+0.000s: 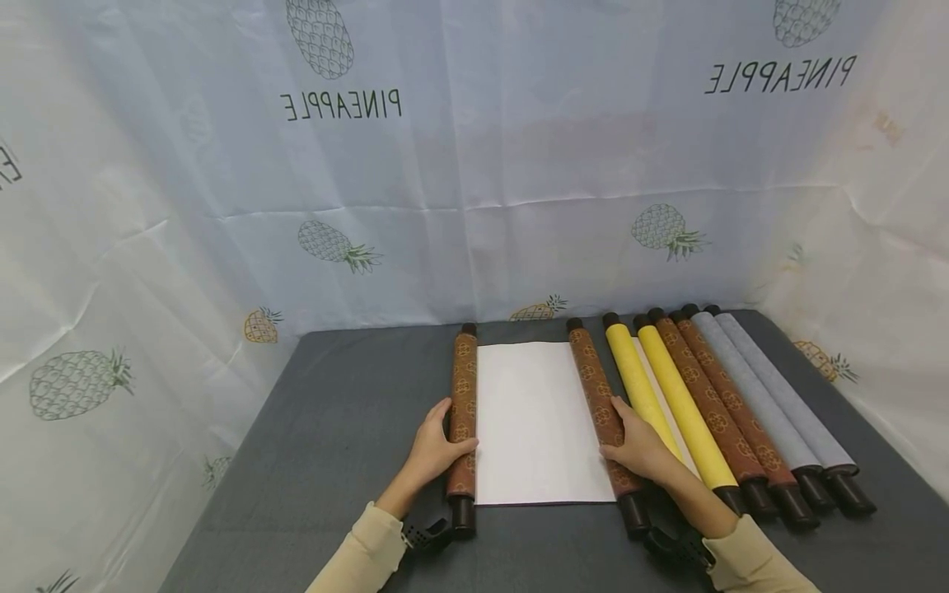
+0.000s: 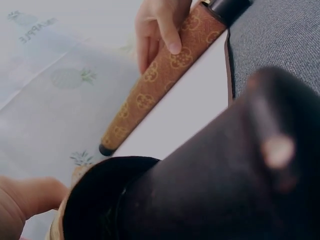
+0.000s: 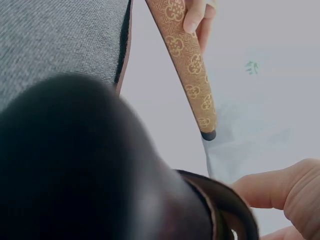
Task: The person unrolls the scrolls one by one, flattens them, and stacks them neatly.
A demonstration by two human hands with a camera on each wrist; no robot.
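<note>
A brown scroll with gold flower patterns lies partly unrolled on the dark table, its blank white paper (image 1: 544, 420) showing between two rolls. My left hand (image 1: 432, 451) grips the left roll (image 1: 464, 379), thumb on top and fingers at the outer side. On the other side, my right hand (image 1: 642, 445) holds the right roll (image 1: 591, 375) around its lower half. Close up in the left wrist view is a dark rod end (image 2: 210, 175), with the left thumb (image 2: 37, 195) beside it. The right wrist view shows another dark rod end (image 3: 70, 160) and the right thumb (image 3: 270, 190).
Right of the open scroll lie several rolled scrolls side by side: yellow ones (image 1: 685, 395), brown ones (image 1: 712, 412) and grey ones (image 1: 786, 412), all with black rod ends. A white pineapple-print curtain (image 1: 474, 148) hangs behind the dark grey table (image 1: 356, 395).
</note>
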